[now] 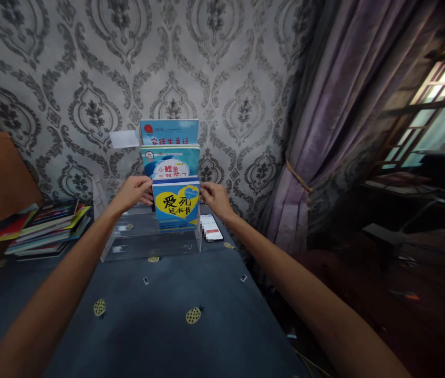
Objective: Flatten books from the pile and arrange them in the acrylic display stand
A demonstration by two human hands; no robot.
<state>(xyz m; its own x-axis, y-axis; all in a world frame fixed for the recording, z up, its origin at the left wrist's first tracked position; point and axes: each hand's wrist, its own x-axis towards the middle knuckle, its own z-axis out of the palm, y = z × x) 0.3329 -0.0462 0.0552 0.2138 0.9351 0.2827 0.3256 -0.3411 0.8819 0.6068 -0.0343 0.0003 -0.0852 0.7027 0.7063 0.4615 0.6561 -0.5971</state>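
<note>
A blue book with a yellow heart on its cover (175, 205) stands upright in a clear acrylic stepped rack (147, 247). My left hand (133, 192) is at its upper left edge, fingers closed there. At the upper right edge, the bent fingers of my right hand (215, 199) pinch the same book. Behind it rise a teal book (171, 160) and, farther back and higher, a light blue book (169, 131), both with covers facing me. The lower front step of the rack shows through the clear plastic.
A phone with a lit screen (211, 228) lies right of the rack. To the left is a stack of books (49, 231) beside a brown panel (1, 181). The patterned blue cloth (147, 325) covers the table. A purple curtain (304, 152) hangs at the right.
</note>
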